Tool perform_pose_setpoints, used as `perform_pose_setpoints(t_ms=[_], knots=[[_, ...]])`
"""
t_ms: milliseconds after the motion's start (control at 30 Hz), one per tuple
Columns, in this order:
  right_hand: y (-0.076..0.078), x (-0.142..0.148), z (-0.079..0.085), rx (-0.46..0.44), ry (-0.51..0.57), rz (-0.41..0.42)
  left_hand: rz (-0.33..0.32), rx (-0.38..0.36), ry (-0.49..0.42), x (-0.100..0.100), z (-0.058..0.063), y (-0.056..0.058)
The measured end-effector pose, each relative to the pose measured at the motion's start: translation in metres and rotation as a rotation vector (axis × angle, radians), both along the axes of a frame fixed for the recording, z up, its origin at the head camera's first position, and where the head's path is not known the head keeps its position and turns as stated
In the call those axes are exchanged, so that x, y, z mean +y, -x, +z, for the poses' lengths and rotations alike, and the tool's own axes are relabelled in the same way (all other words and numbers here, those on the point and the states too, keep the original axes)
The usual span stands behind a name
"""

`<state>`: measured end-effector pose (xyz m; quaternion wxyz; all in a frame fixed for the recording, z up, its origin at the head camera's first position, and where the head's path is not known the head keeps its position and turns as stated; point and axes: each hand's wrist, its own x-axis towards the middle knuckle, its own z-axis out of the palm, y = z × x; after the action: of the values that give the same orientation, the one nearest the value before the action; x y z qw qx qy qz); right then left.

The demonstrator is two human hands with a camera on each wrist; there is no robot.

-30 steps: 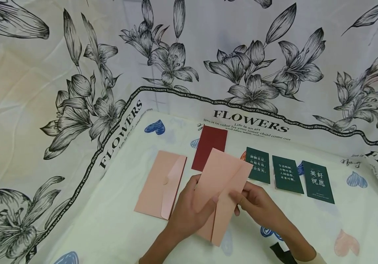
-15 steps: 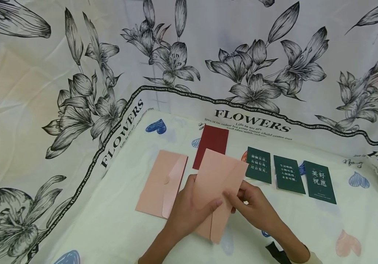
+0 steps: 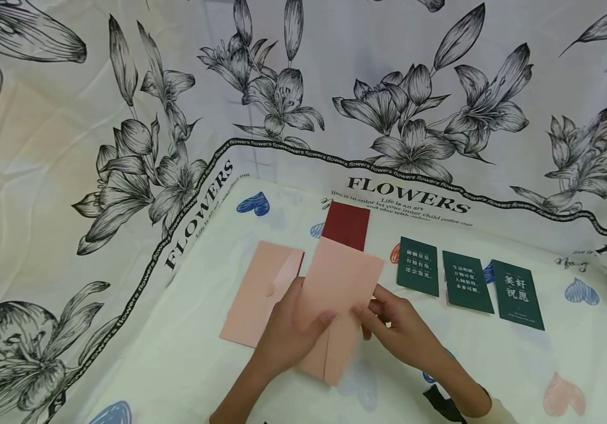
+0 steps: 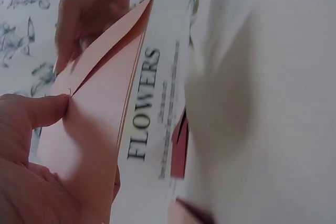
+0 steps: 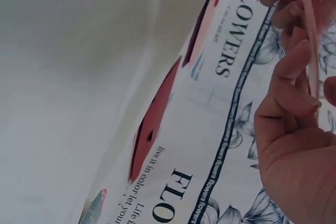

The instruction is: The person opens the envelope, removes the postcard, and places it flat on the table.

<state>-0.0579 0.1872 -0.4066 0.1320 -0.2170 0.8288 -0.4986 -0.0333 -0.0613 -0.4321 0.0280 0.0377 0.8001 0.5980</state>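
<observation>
Lying flat on the white cloth [image 3: 176, 365], a smooth pink envelope [image 3: 250, 300] shows a rounded tab. Next, the left hand [image 3: 284, 333], thumb across the front, grips a raised oblong, the held envelope [image 3: 342, 271], partly hiding some matte red paper [image 3: 348, 227]; the right hand [image 3: 401, 330] pinches its right edge with bent fingers. Rightmost lie three white-lettered green cards [image 3: 468, 282]. Against a second ago, the held envelope sits further left, no longer overlapping the nearest card.
</observation>
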Motion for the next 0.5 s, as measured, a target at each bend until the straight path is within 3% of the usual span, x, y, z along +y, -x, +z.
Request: perform_pose_setpoints(t_ms=[233, 500], knots=[[0.005, 0.009, -0.005, 0.009, 0.000, -0.005, 0.128, 0.028, 0.069, -0.043, -0.001, 0.012], [0.010, 0.017, -0.007, -0.042, -0.007, -0.057, 0.197, -0.039, 0.290, -0.076, -0.009, 0.023]])
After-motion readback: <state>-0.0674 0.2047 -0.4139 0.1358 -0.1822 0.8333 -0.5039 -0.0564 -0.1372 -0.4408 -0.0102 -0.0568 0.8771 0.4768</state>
